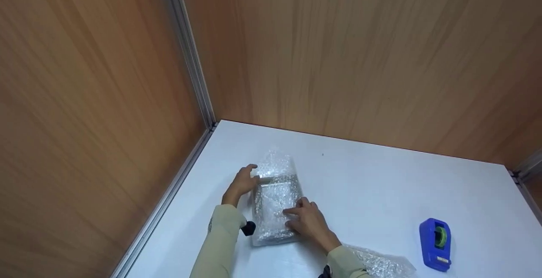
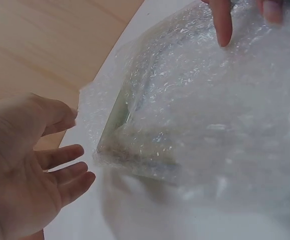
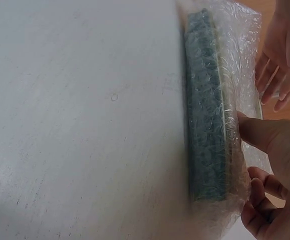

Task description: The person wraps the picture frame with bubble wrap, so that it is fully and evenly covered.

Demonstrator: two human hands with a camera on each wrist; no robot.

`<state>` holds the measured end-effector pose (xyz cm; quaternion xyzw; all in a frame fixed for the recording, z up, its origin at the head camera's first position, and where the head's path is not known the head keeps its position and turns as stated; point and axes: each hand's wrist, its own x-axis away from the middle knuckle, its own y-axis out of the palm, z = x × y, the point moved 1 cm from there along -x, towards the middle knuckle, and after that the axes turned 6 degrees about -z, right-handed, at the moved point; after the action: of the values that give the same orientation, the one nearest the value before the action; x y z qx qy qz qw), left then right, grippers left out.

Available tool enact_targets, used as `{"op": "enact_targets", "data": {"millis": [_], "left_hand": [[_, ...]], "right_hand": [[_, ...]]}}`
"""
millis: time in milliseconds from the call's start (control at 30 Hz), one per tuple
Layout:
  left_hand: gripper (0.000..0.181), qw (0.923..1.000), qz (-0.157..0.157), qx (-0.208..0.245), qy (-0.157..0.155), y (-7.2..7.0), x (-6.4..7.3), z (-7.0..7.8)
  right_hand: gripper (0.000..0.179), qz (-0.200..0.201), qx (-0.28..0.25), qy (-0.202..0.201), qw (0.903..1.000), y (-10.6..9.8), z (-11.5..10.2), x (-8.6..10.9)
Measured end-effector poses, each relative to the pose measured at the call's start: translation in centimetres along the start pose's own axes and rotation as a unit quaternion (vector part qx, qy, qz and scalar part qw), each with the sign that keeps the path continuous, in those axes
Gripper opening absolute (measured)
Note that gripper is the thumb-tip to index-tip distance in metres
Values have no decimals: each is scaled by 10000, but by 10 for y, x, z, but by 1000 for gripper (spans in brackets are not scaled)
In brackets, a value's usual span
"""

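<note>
A flat, rectangular item in clear bubble wrap (image 1: pixel 275 204) lies on the white table, and the wrap runs past its far end. In the right wrist view its bluish-green side (image 3: pixel 205 110) shows through the bubbles; what the item is cannot be made out. My left hand (image 1: pixel 243 182) is at its far left corner, fingers loosely extended; the left wrist view shows a small gap between the fingertips and the wrap. My right hand (image 1: pixel 311 223) rests on the near right part, with a finger and the thumb spread apart on the bubble wrap.
A blue tape dispenser (image 1: pixel 435 244) with a green roll stands on the right of the table. More bubble wrap (image 1: pixel 383 264) lies by the right sleeve at the near edge. Wood-grain panels (image 1: pixel 360 57) rise behind and on the left.
</note>
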<state>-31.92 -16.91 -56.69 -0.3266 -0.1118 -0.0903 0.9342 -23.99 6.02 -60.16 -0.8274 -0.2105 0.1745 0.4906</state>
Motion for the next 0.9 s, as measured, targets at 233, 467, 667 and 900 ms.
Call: {"op": "enact_targets", "data": {"millis": [233,467,667,900], "left_hand": [[62,9989,-263,139,-355,2,-6,-2],[67,9974,-412,363,-463,1,-8,-2],[56,9988,-180,51,-450,0,-11,-3],[34,9979,44,-640,-89,1,-13,5]], "right_hand": [[29,-8,1,-64,10000,2,-6,3],[29,33,63,-63,10000,2,-12,3],[29,-26,73,4,10000,3,-14,4],[27,106,169,-29,9998,4,-13,6]]}}
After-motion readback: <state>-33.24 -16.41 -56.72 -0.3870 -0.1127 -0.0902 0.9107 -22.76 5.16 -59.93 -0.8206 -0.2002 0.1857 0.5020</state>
